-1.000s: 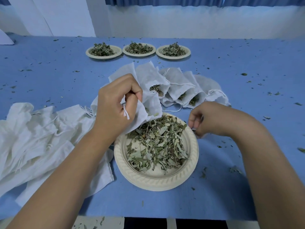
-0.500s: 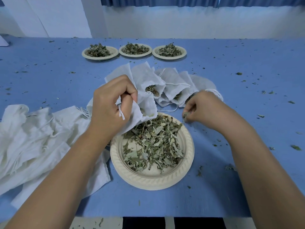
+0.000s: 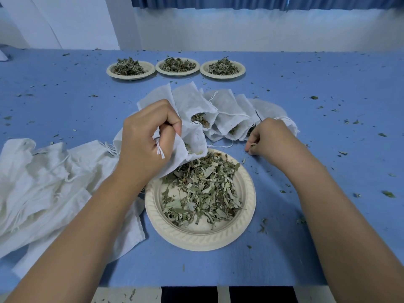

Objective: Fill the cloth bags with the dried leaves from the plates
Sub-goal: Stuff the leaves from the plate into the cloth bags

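Gripping cloth bag (image 3: 192,139) in left hand (image 3: 144,141), mouth facing right over plate (image 3: 196,239) far rim. Pinching leaf scrap (image 3: 253,145) in right hand (image 3: 270,139), just right of mouth; short leftward carry likely.

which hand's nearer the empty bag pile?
Left. The left hand, gripping a bag, is just right of the pile; the right hand is farther right, past the plate, pinching a leaf.
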The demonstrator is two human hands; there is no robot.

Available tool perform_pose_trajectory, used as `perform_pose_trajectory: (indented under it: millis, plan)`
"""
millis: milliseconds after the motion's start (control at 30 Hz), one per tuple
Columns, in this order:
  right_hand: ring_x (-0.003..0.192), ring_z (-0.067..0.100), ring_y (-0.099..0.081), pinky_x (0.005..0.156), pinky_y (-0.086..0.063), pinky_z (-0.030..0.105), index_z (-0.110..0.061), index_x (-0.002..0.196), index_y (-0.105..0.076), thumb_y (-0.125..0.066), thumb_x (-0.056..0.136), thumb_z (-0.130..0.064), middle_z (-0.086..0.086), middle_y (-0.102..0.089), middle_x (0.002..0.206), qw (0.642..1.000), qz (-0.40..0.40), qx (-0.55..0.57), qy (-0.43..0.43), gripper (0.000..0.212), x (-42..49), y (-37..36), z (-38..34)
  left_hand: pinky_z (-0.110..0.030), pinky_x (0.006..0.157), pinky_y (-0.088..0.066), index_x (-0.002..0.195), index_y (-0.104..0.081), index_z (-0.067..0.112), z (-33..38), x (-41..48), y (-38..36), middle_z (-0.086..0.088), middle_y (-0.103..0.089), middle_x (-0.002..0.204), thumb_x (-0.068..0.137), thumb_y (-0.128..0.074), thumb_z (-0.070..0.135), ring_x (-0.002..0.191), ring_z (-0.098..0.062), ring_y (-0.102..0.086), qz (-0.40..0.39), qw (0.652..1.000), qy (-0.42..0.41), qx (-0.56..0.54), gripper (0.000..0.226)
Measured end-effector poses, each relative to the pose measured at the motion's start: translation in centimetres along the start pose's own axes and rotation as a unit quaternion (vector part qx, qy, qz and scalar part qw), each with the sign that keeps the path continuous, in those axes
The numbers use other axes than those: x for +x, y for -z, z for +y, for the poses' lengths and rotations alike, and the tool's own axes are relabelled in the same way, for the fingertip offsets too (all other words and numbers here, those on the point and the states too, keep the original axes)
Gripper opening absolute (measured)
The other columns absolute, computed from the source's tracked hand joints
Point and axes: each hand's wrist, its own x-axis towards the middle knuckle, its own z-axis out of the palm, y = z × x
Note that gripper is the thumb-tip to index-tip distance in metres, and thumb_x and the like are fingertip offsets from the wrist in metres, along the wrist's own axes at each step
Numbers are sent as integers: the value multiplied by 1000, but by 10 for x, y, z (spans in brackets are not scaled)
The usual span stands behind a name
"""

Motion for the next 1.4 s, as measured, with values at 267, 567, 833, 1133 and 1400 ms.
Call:
perform_pose_trajectory:
  millis: [267, 567, 833, 1133, 1400]
  plan:
    - [52, -4, -56, 52, -43, 9, -19, 84, -75, -79, 70, 1, -5, -68, 70, 987, -104, 116, 43, 25, -11, 8, 8, -23, 56, -32, 62, -56, 1, -1, 0, -1, -12, -51, 62, 70, -34, -9, 57, -22, -44, 2, 1000, 1, -2, 25]
    - [38, -4, -47, 38, -29, 5, -18, 66, -73, -72, 73, 1, 4, -67, 59, 990, -96, 64, 80, 21, -12, 1, -4, -23, 56, -33, 62, -57, 0, 0, 0, 0, -10, -52, 62, 70, -34, -10, 57, -21, -44, -2, 1000, -2, 1, 26]
    - [65, 6, -63, 63, -50, 14, -13, 80, -67, -78, 71, 3, -4, -68, 71, 851, 61, 468, 230, 21, -30, 17, -26, -28, 55, -36, 65, -58, 4, 3, -1, -4, -5, -51, 65, 73, -37, -11, 57, -19, -45, -8, 1000, -23, -9, 27]
    - [75, 21, -63, 72, -56, 34, 2, 77, -66, -68, 68, 17, 11, -65, 85, 865, 133, 303, 378, 17, -44, -22, -59, -23, 55, -32, 64, -58, 1, 6, -3, -7, -7, -51, 64, 72, -39, -12, 56, -19, -44, 16, 999, -34, 0, 24]
    - [78, 23, -62, 70, -52, 24, -3, 69, -56, -77, 70, 9, 12, -59, 79, 856, 176, 316, 369, 24, -47, -17, -57, -14, 61, -30, 64, -57, 1, 4, -3, -7, -7, -49, 64, 74, -37, -11, 58, -14, -41, 38, 999, -32, -10, 25]
